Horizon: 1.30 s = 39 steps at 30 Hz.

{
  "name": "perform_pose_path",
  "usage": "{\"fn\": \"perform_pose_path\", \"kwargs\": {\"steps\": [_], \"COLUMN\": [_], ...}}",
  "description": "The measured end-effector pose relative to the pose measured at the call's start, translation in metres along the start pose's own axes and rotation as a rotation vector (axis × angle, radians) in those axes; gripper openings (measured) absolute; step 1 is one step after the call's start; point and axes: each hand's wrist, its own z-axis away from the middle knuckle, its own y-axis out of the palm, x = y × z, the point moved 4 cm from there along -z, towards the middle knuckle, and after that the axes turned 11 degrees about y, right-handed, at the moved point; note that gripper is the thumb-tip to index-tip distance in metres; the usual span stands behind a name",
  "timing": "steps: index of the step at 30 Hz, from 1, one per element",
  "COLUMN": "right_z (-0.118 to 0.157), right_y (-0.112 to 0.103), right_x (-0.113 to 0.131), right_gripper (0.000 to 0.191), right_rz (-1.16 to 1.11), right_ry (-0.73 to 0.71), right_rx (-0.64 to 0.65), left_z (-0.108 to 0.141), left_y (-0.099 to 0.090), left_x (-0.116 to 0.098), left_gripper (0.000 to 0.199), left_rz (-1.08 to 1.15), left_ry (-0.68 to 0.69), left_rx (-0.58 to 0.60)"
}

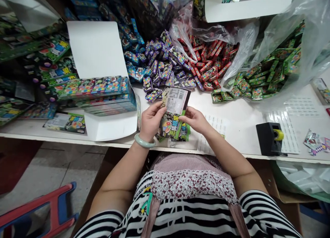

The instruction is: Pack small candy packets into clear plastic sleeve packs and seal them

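At the table's front edge, my left hand point(149, 120) pinches the left side of a flat printed candy packet point(175, 101) between thumb and fingers. My right hand point(196, 119) grips its right side, with the thumb lying across the front. The upper part is pale with a barcode. Below it is a dark, colourful candy print point(170, 123) with green edges; whether this belongs to the same packet or to another under it, I cannot tell. Just beyond my hands lie loose purple candy boxes point(157, 71). A jade-coloured bangle point(144, 140) circles my left wrist.
An open white display carton point(96, 49) with stacked candy boxes point(95, 88) stands left. Red boxes point(211, 61) and green boxes point(263, 76) spill from plastic bags at the back. A black tape dispenser point(268, 139) sits right. A red and blue stool point(43, 210) is below left.
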Motion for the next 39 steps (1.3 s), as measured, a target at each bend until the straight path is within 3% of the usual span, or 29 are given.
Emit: {"fn": "perform_pose_path", "kwargs": {"steps": [2,5,7,11,13,15,18,19,23,25,30,33,36,39], "right_z": [-0.005,-0.007,-0.004,0.008,0.014,0.021,0.032,0.035,0.047,0.051,0.056,0.056,0.053,0.046], "right_y": [-0.005,-0.02,-0.026,-0.027,-0.027,-0.025,-0.021,-0.022,-0.038,-0.042,-0.037,-0.031,-0.03,-0.033], "right_x": [-0.008,-0.011,-0.014,-0.027,-0.033,-0.038,-0.043,-0.042,-0.027,-0.021,-0.018,-0.013,-0.002,0.001], "right_gripper": [0.05,0.054,0.054,0.05,0.048,0.044,0.038,0.039,0.059,0.062,0.039,0.019,0.012,0.013], "right_rz": [-0.044,-0.095,-0.104,-0.034,-0.019,0.001,0.064,0.072,0.007,0.007,0.21,0.365,0.449,0.298], "right_ry": [0.023,0.051,0.094,0.178,0.18,0.189,0.256,0.252,0.028,-0.057,-0.102,-0.111,-0.18,-0.141], "right_rx": [-0.064,-0.176,-0.185,-0.114,-0.104,-0.026,0.147,0.133,-0.232,-0.322,-0.25,-0.18,-0.215,-0.217], "left_z": [0.003,0.021,0.039,0.065,0.067,0.057,0.036,0.031,0.032,0.037,0.046,0.047,0.043,0.037], "left_y": [0.007,0.015,0.016,0.01,0.013,0.016,0.02,0.023,0.036,0.037,0.022,0.015,0.018,0.025], "left_x": [0.006,0.013,0.019,0.026,0.027,0.026,0.021,0.019,0.012,0.009,0.004,0.002,0.003,0.004], "left_gripper": [0.037,0.042,0.044,0.045,0.049,0.052,0.046,0.044,0.06,0.058,0.036,0.022,0.022,0.017], "left_rz": [0.145,0.264,0.275,0.359,0.432,0.474,0.468,0.455,0.419,0.389,0.077,-0.113,-0.05,0.146], "left_ry": [-0.121,-0.31,-0.405,-0.522,-0.568,-0.537,-0.374,-0.323,-0.208,-0.173,-0.064,0.033,0.032,-0.093], "left_rx": [0.048,0.258,0.355,0.288,0.313,0.287,0.148,0.132,0.172,0.204,0.295,0.236,0.187,0.171]}}
